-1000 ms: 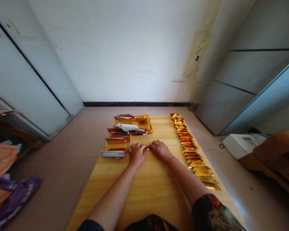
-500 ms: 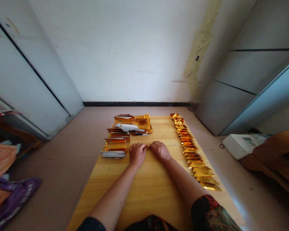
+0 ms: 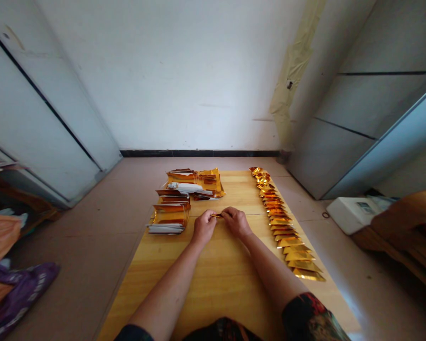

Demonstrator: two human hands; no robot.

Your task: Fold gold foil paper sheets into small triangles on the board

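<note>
A narrow strip of folded gold foil paper (image 3: pixel 217 215) spans the gap between my two hands over the middle of the wooden table (image 3: pixel 206 279). My left hand (image 3: pixel 203 225) pinches its left end, and my right hand (image 3: pixel 237 220) pinches the right end. Most of the strip is hidden by my fingers. Left of my hands lie curled stacks of gold foil paper sheets (image 3: pixel 170 215), with white backs showing at some edges. Another pile of gold sheets (image 3: pixel 211 182) lies farther back. Along the table's right side runs a row of folded gold foil pieces (image 3: pixel 284 232), overlapping one another.
A white wall (image 3: pixel 184 80) stands beyond the table. Grey cabinets (image 3: pixel 362 123) rise at the right. A white box (image 3: pixel 350 213) and wooden furniture (image 3: pixel 408 227) are on the right, while a purple bag (image 3: pixel 28 289) lies at the lower left.
My hands have shifted slightly and a little more of the gold foil strip shows between them. The view has moved a touch. The stacks and the row stay in place.
</note>
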